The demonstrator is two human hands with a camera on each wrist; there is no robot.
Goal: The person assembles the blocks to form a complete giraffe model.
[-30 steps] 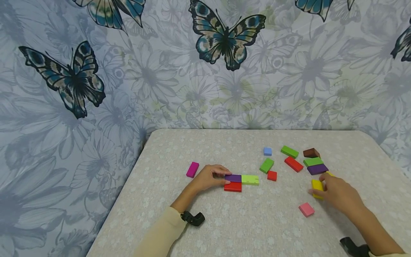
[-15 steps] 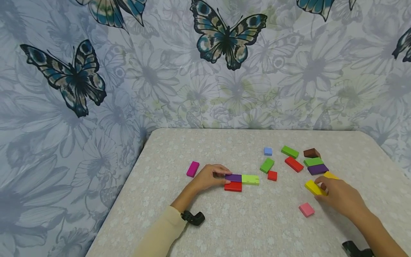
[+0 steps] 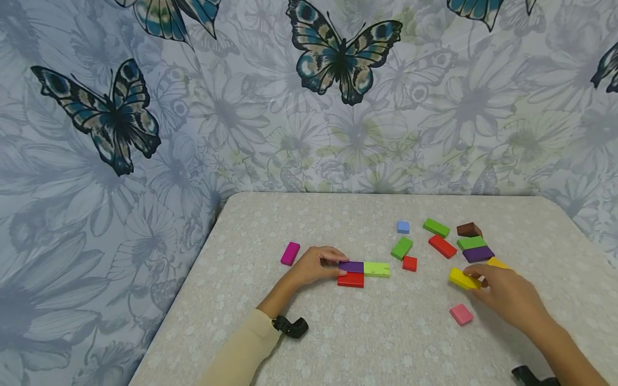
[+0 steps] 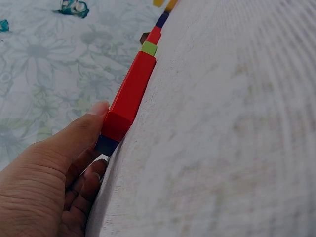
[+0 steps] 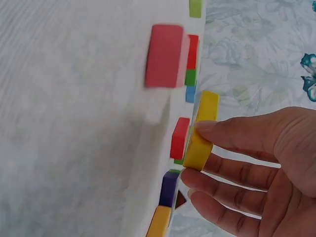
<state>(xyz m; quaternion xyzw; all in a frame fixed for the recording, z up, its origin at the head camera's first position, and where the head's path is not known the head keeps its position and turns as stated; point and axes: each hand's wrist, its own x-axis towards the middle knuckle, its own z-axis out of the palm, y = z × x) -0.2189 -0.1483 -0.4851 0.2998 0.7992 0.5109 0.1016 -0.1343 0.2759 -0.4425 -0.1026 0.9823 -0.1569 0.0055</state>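
On the beige floral-patterned table [image 3: 367,332], a red oblong block [image 3: 350,280] lies just before a purple oblong block [image 3: 353,267], whose right end adjoins a lime oblong block [image 3: 376,269]; a magenta oblong block [image 3: 290,253] lies toward the left edge.

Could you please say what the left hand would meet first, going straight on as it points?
Beyond the purple block it pinches, the left hand would probably meet the lime block first, though depth is hard to judge.
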